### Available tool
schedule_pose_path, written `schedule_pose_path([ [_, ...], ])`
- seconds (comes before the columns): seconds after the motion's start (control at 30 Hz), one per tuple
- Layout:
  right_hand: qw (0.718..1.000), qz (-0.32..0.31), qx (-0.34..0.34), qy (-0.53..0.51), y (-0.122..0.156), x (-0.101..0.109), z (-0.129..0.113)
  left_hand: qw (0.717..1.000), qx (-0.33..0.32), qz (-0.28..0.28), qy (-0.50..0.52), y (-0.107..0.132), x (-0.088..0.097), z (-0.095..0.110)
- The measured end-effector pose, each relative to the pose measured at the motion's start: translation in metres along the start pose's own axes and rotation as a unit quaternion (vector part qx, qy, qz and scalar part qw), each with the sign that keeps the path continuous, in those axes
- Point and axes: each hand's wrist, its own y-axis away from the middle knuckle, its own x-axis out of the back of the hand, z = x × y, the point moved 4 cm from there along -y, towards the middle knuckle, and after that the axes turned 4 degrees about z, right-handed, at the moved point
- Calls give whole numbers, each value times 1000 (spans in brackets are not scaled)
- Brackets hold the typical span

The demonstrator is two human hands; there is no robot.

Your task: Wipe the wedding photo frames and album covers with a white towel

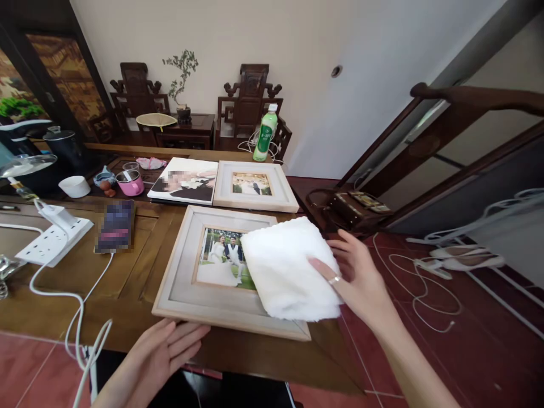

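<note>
A pale wooden picture frame (187, 283) with a wedding photo lies flat on the wooden table (140, 266) near its front edge. A folded white cloth (289, 266) covers the frame's right part. My right hand (357, 272) rests on the cloth's right edge, fingers stretched flat, a ring on one finger. My left hand (165, 351) lies open with its fingers against the frame's near edge at the table's front.
Behind lie a second framed photo (254, 186) and an unframed print (185, 181). A phone (114, 225), a white power strip (53, 238) with cables, a pink mug (131, 182), a white bowl (75, 186) and a green bottle (265, 134) stand on the table. White cables and shoes lie on the red floor at right.
</note>
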Motion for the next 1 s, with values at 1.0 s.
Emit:
schedule_pose_path([
  [1.0,891,-119,370,235,24,-37,-23,545,-491,108,-670,-95,-24,94],
])
